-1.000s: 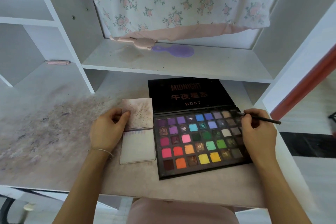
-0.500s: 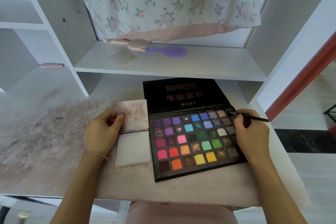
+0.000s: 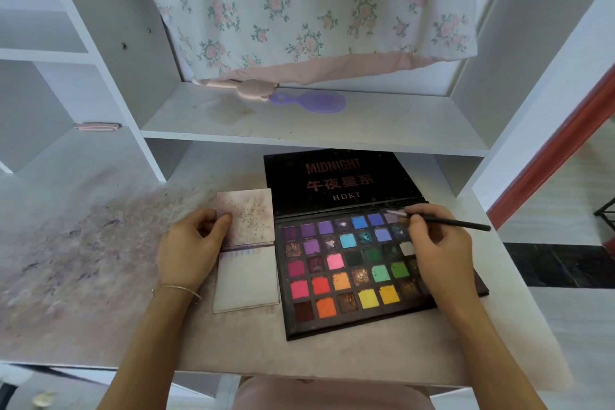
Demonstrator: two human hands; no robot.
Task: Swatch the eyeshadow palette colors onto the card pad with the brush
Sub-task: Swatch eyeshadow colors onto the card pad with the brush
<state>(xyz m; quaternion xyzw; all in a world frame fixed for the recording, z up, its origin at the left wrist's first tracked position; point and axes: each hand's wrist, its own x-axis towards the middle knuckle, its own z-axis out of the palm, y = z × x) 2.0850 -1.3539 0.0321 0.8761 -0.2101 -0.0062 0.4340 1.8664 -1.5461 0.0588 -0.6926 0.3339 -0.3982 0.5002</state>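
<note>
**Loading the brush from the top row**

The right hand (image 3: 439,250) pinches the brush (image 3: 446,222) between its fingertips, the dark handle pointing out to the right and the pale tip (image 3: 394,212) resting on a muted purple pan (image 3: 391,218) in the top row of the palette (image 3: 352,276). The left hand (image 3: 189,250) holds the card pad (image 3: 246,280) just left of the palette, its thumb pressing the folded-back top sheet (image 3: 246,216) flat, fingers curled at the sheet's left edge. The open lower page shows a faint row of swatches along its upper edge and is otherwise blank. The pad touches or nearly touches the palette's left side; both lie on a powder-stained desk (image 3: 83,260).

To do this step well, the tip should be worked lightly within that 1 pan, staying off the blue neighbour to its left, then lifted straight up so loose powder does not scatter over other colours. The swatch probably belongs beside the existing marks, so the left hand ought to keep the pad pinned while the brush crosses over.

Compared with 0.5 s ago, the brush tip has moved left along the top row, from the far-right end to a pan closer to the blues. The left hand's hold on the pad looks unchanged, and the pad and palette have not shifted.
</note>
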